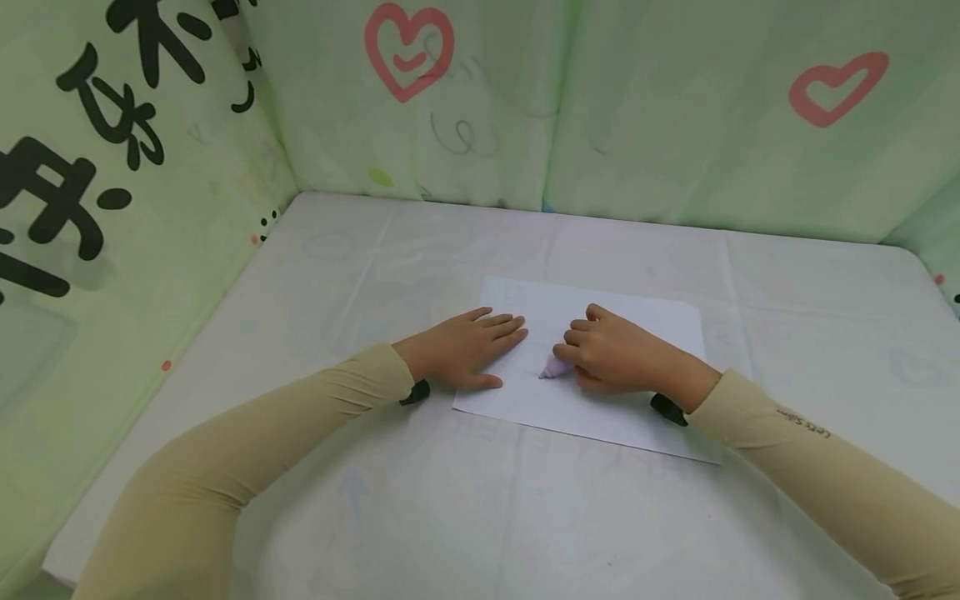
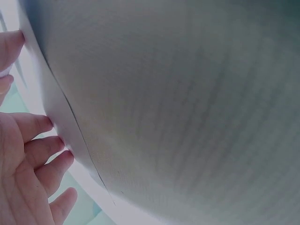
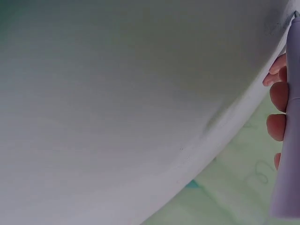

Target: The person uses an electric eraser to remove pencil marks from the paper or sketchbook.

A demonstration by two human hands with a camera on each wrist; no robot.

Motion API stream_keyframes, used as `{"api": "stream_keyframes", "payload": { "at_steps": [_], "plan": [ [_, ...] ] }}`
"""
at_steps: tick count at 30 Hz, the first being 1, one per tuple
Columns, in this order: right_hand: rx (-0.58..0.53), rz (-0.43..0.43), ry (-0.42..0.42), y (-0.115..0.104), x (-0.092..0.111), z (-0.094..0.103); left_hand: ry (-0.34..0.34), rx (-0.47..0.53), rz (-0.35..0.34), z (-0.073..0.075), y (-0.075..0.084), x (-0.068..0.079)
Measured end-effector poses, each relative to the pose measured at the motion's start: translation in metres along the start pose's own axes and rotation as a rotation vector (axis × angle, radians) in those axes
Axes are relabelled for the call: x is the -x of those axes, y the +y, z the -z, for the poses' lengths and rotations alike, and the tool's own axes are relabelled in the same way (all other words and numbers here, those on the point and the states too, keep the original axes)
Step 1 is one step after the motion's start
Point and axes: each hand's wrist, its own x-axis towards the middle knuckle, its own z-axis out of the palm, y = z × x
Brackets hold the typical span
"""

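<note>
A white sheet of paper (image 1: 540, 408) lies on the table in the head view. My left hand (image 1: 459, 348) rests on its left part with the fingers spread and fairly straight. In the left wrist view, the fingertips of that hand (image 2: 23, 164) touch the pale surface. Over the middle of the sheet, my right hand (image 1: 622, 352) grips a thick lilac pen (image 1: 556, 367), its narrow tip pointing down-left at the paper. The pen's long, smooth barrel (image 3: 291, 150) shows in the right wrist view, with curled fingers (image 3: 279, 96) behind it. My palm hides most of the pen from above.
A whitish cloth with faint prints covers the table (image 1: 360, 517). Green curtains (image 1: 637, 125) with red hearts stand behind it, and a green panel (image 1: 45, 350) with black characters stands at left. Small dark devices sit at the left wrist (image 1: 416, 392) and right wrist (image 1: 668, 409).
</note>
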Motion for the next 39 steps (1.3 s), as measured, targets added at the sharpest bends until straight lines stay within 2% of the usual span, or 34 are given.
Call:
{"api": "stream_keyframes", "payload": {
  "at_steps": [12,34,39],
  "plan": [
    [0.032,0.001,0.04,-0.0008,-0.0003,-0.001,0.015,-0.008,-0.009,-0.0004,-0.0006,-0.0002],
    [0.045,-0.004,0.027,-0.0043,-0.0018,-0.002,0.017,0.009,-0.007,-0.0001,0.0014,0.0023],
    [0.049,-0.002,0.046,-0.0047,-0.0019,-0.0034,0.02,0.012,-0.009,-0.0005,0.0019,0.0029]
  ]
}}
